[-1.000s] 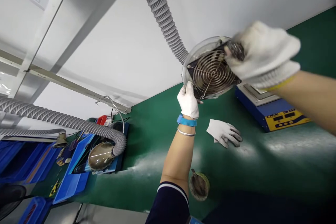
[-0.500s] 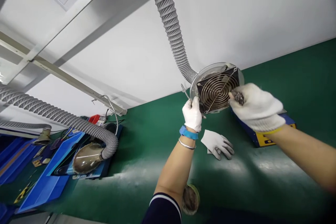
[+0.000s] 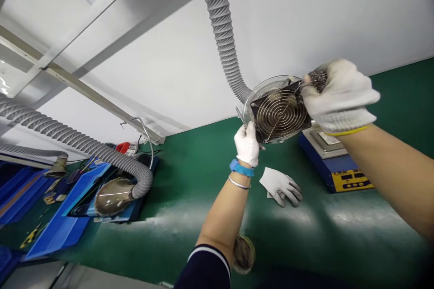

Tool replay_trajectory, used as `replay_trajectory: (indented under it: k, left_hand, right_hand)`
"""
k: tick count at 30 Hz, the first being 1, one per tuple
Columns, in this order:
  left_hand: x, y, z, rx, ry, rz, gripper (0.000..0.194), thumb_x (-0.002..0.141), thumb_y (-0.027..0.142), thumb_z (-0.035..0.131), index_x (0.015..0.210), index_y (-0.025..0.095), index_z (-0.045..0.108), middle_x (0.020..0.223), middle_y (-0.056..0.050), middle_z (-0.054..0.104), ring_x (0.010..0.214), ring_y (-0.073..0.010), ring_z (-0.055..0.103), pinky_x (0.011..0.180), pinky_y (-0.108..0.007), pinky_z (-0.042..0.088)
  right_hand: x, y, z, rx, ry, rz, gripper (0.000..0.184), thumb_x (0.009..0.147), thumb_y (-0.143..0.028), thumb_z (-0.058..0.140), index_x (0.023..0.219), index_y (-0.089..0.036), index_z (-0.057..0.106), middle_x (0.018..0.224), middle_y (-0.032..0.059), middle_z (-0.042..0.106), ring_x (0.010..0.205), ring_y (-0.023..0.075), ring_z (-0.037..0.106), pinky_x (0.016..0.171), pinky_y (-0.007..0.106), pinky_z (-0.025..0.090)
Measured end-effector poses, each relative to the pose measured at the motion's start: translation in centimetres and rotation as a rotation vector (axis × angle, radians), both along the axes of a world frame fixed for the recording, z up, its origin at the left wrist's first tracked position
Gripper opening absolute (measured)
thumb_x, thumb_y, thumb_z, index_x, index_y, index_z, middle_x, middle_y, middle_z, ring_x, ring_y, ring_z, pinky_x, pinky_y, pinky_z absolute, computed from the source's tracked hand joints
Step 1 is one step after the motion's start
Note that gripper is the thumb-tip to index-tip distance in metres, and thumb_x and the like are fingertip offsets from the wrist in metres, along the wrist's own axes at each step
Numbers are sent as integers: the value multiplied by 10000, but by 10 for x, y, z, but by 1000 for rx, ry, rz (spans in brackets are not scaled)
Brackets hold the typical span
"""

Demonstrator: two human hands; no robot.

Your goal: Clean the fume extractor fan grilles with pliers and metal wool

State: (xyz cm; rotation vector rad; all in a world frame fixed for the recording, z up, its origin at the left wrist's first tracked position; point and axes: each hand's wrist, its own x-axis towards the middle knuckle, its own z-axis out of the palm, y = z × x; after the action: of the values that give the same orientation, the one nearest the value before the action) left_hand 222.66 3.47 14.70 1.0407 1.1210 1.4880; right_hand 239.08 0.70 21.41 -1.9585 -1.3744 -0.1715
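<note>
A black square fan with a round wire guard (image 3: 280, 115) sits in the mouth of a clear hood (image 3: 249, 99), which hangs on a ribbed grey hose (image 3: 224, 38). My left hand (image 3: 247, 144), in a white glove, is closed on the hood's lower left edge. My right hand (image 3: 341, 95), also gloved in white, grips a wad of steel wool (image 3: 318, 81) at the upper right corner of the fan. Part of the wad is hidden by the fingers. Below the fan, a white and grey glove (image 3: 280, 186) lies on the green bench.
A blue and yellow device with a metal top (image 3: 349, 176) stands under my right forearm. A round container (image 3: 243, 255) is beside my left elbow. To the left are another hose with a brownish hood (image 3: 113, 196) and a blue tray (image 3: 59, 239). Behind the bench (image 3: 190, 216) rises a white wall.
My right hand has moved up with the steel wool, from the guard's right side to the fan's upper right corner. The fan has tilted slightly; my left hand keeps its hold.
</note>
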Motion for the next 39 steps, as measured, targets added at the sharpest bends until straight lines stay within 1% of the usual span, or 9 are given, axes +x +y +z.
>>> replay_trajectory:
  k: [3, 6, 9, 15, 19, 23, 28, 36, 39]
  left_hand:
    - [3, 3, 3, -10, 0, -2, 426, 819, 586, 626, 760, 177, 523, 570, 58, 470, 377, -54, 416, 332, -197, 355]
    - [7, 6, 6, -10, 19, -28, 404, 825, 561, 629, 761, 174, 531, 582, 53, 485, 393, -56, 432, 353, -197, 378]
    - [4, 6, 6, 0, 16, -21, 394, 828, 547, 633, 774, 167, 545, 606, 46, 517, 416, -53, 460, 392, -193, 422]
    - [-8, 0, 1, -43, 58, -7, 396, 831, 562, 626, 873, 168, 623, 619, 33, 556, 391, -56, 455, 370, -198, 415]
    - [-6, 0, -3, -41, 56, -5, 385, 832, 558, 626, 870, 174, 635, 643, 25, 577, 410, -61, 483, 398, -206, 458]
    - [-4, -1, -4, -39, 65, -6, 398, 833, 566, 624, 880, 172, 643, 668, 13, 599, 404, -56, 479, 402, -210, 466]
    - [-3, -3, -7, -37, 65, -12, 410, 827, 580, 626, 866, 172, 621, 653, 22, 565, 389, -49, 454, 359, -197, 416]
    - [-1, -8, -15, -72, 54, -62, 343, 854, 524, 602, 897, 186, 574, 771, 4, 586, 455, -59, 492, 387, -203, 442]
    - [-4, -10, -27, -71, 63, -92, 315, 870, 496, 587, 960, 195, 567, 833, -7, 605, 587, -88, 571, 520, -221, 520]
  right_hand:
    - [-9, -5, -17, -3, -22, 32, 380, 912, -520, 484, 924, -194, 678, 770, 87, 607, 587, 177, 490, 536, 274, 312]
    - [-29, -33, -69, -25, -197, 394, 349, 933, -406, 451, 926, -144, 681, 868, 111, 621, 667, 185, 543, 572, 289, 339]
    - [-35, -62, -107, -40, -53, 542, 332, 941, -403, 448, 922, -158, 671, 885, 86, 618, 705, 174, 576, 599, 288, 406]
    - [-7, -99, -140, -225, 381, 274, 389, 846, -546, 572, 1088, -246, 623, 973, 33, 654, 823, 225, 634, 675, 353, 507]
    - [-3, -118, -170, -365, 630, 305, 468, 809, -591, 582, 1100, -227, 624, 998, 56, 662, 886, 237, 647, 763, 371, 558]
    - [1, -129, -190, -473, 710, 280, 540, 730, -625, 613, 1094, -226, 627, 1016, 76, 669, 914, 283, 652, 804, 436, 570]
    - [13, -130, -192, -509, 747, 114, 494, 740, -632, 630, 1132, -336, 582, 1015, 47, 675, 961, 300, 649, 880, 464, 555]
    - [9, -97, -121, -191, 561, 28, 517, 735, -491, 719, 1218, -357, 591, 1074, 34, 664, 971, 255, 649, 878, 390, 539]
    - [15, -87, -114, -180, 651, 80, 468, 738, -426, 705, 1185, -318, 623, 1045, 42, 672, 950, 241, 650, 835, 373, 541]
